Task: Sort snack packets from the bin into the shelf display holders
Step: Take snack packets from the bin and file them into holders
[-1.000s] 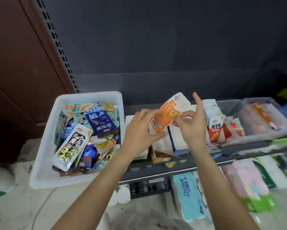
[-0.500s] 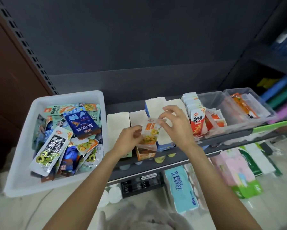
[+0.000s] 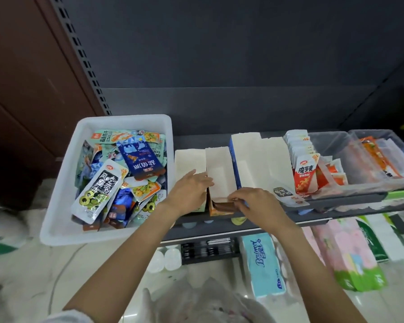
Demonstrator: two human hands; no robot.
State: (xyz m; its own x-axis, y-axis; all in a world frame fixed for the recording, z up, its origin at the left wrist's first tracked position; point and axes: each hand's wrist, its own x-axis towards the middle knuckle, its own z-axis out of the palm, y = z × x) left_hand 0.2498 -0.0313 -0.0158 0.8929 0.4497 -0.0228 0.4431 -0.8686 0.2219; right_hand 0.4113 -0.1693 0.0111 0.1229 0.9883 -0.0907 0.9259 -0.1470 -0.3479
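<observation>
Our left hand (image 3: 191,191) lies flat against the card holder (image 3: 219,180) at the shelf's front edge. Our right hand (image 3: 254,206) pinches its front lip. The packets (image 3: 117,173) in the bin (image 3: 56,183) look light, floppy and slippery, so we should pinch their flat edges.

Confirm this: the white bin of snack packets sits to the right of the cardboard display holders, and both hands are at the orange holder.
Not quite. The head view shows the white bin to the left of the cardboard display holders, not the right. The rest holds: the left hand and the right hand are both at the orange holder.
</observation>
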